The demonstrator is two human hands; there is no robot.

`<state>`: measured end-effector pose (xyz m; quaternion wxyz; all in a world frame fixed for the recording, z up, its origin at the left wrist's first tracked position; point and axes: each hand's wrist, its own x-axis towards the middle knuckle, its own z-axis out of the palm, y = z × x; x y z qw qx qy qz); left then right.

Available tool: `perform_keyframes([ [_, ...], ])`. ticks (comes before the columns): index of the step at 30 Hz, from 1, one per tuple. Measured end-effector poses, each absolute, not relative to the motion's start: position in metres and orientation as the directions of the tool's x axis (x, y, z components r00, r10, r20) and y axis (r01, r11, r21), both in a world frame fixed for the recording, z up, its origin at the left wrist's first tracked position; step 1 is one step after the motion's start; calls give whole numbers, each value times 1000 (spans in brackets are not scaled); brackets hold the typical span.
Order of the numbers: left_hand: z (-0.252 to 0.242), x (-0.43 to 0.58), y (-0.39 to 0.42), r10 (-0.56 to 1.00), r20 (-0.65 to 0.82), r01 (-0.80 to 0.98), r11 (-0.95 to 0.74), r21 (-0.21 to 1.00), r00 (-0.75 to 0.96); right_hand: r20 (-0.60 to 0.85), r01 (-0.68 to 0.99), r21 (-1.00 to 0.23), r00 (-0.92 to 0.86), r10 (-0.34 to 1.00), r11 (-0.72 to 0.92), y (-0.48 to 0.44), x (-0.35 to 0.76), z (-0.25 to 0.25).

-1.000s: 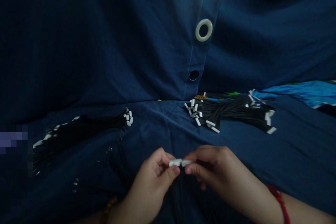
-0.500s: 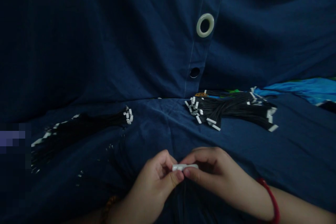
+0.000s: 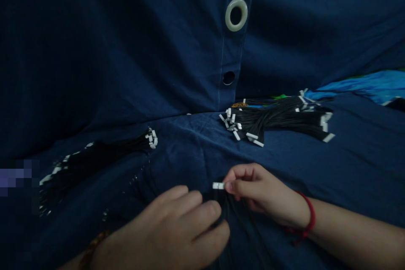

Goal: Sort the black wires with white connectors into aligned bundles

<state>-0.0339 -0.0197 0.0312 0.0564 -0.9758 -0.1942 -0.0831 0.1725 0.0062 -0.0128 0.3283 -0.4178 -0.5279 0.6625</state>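
Pinching a white connector (image 3: 218, 186), the right hand (image 3: 265, 192) holds it beyond the curled left hand (image 3: 167, 228), its grip hidden

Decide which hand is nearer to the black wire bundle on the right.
Right: the right hand, pinching a white connector, is below the wire bundle in the picture, apart from it. The left hand is farther off, lower and to the left.

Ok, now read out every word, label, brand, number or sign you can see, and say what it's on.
None can be read.
White connector in the right hand: no legible mark; anything on it is too small to tell.
Black wire bundles on the blue cloth: no legible text.
Pixelated patch at the left edge: nothing legible.
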Motion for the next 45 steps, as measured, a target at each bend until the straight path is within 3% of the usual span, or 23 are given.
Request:
perform_keyframes([
  [3,28,-30,-20,332,171,363,-909,-206,928,-217,-9,-969,-431,876,-245,6,172,-13],
  [9,27,-31,-20,184,274,261,-925,-277,944,-241,0,-964,-423,874,-265,5,172,-12],
  [17,22,-32,-17,176,320,254,-942,-221,931,-251,-4,-960,-423,871,-279,6,172,-11],
  [23,15,-32,-22,123,311,206,-946,-252,942,-233,-21,-963,-441,866,-270,7,173,-12],
  [27,16,-32,-20,163,329,230,-957,-178,930,-200,-14,-971,-491,848,-238,4,172,-12],
  [32,10,-27,-17,384,437,443,-896,-36,813,-174,-31,-974,-541,823,-226,-3,169,-14],
  [37,9,-27,-15,481,384,456,-875,161,788,-194,-34,-967,-548,813,-253,-7,165,-14],
  [45,14,-33,-10,354,489,363,-928,80,797,-241,-10,-954,-566,788,-299,-4,167,-11],
])
